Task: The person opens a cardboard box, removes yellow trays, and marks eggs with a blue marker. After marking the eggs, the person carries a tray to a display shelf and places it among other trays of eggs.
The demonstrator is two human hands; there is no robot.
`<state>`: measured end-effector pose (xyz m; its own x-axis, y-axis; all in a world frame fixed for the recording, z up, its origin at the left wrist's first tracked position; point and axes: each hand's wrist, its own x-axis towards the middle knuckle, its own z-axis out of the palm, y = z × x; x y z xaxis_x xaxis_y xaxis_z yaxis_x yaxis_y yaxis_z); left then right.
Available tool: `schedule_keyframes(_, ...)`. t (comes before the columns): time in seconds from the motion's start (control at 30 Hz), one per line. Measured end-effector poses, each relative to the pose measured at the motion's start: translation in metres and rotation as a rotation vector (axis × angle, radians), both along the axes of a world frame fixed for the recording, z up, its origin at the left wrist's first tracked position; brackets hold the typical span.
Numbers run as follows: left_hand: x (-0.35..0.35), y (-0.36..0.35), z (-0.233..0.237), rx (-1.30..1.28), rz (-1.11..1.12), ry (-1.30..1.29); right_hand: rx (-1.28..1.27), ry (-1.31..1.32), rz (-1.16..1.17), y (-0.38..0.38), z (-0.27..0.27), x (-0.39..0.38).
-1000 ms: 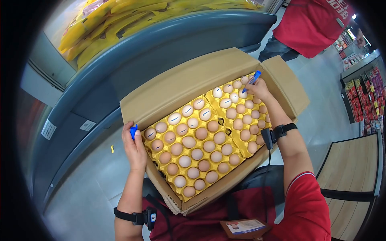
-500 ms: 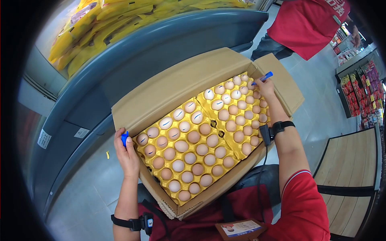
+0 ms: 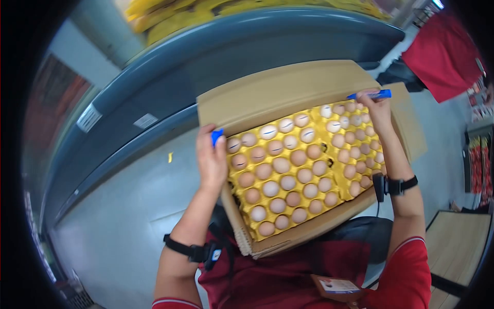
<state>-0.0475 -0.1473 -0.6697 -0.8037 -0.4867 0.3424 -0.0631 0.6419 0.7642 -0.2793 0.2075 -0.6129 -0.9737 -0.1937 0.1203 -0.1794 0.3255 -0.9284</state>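
Observation:
A cardboard box holds two yellow egg trays side by side, filled with brown and pale eggs. Blue pen strokes show on several eggs along the far rows. My right hand is closed around a blue marker above the far right corner of the right tray, its tip pointing left. At the box's left side rests my left hand, with a blue marker cap held by its fingers. My right hand and forearm hide some eggs on the right.
Behind the box stands a dark blue-grey display case with yellow packages on top. A person in a red garment is at the upper right. Wooden shelving stands at the lower right. A yellow scrap lies on the floor.
The view has swung, so the box appears farther right. My right hand has lifted the marker off the eggs, toward the box's far right corner; its tip now points left. The left hand still holds the cap.

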Motion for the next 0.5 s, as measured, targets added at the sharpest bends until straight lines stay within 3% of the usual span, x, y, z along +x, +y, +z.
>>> schedule_keyframes(0.13,-0.001,-0.003,0.002,-0.029,-0.025,0.056,0.129,-0.249,0.494,-0.124,0.014,0.113)
schedule_keyframes(0.17,-0.001,-0.004,0.0,-0.027,-0.021,0.057,0.224,-0.454,0.609,-0.147,0.021,0.134)
schedule_keyframes(0.23,0.0,-0.005,-0.004,-0.037,-0.019,0.051,0.061,-0.457,0.719,-0.17,-0.014,0.165)
schedule_keyframes(0.33,0.001,-0.004,-0.002,-0.002,0.01,0.047,0.286,-0.329,0.811,-0.191,-0.026,0.19)
schedule_keyframes(0.5,0.002,-0.005,-0.001,0.007,0.003,0.077,0.273,-0.358,0.625,-0.183,-0.04,0.186)
